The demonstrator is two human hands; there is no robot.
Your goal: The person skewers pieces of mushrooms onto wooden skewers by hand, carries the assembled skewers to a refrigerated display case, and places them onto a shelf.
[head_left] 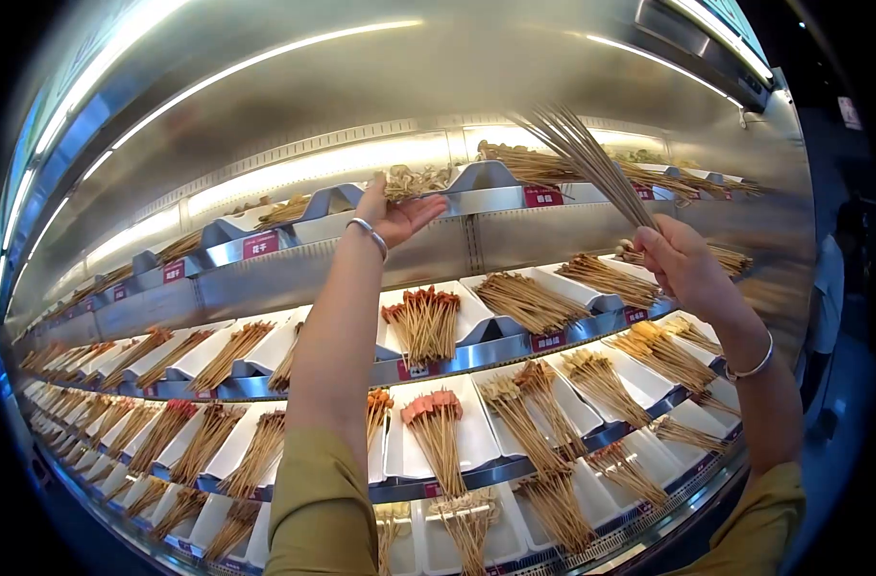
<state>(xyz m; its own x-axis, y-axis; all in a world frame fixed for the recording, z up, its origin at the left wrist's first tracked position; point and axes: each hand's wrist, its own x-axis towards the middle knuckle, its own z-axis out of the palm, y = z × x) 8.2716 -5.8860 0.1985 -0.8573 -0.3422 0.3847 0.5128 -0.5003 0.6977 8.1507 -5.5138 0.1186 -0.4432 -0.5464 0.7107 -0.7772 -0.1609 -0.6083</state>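
Note:
My left hand (399, 219) reaches to the top shelf, palm up with fingers stretched out. Pale, mushroom-like pieces (419, 180) lie right at its fingers; whether the hand touches them I cannot tell. In my raised right hand (683, 264), closed around one end, is a bundle of thin skewers (591, 163). They fan out up and to the left, their far ends blurred, with no food visible on them. Behind the bundle, more skewers (529, 165) lie on the top shelf.
Below run several tiers of white trays (414, 459) with skewered food, including red-tipped skewers (423, 322) and pink-topped ones (436, 422). Red labels (543, 196) line the metal shelf edges. A person (827, 288) stands at the far right, outside the cabinet.

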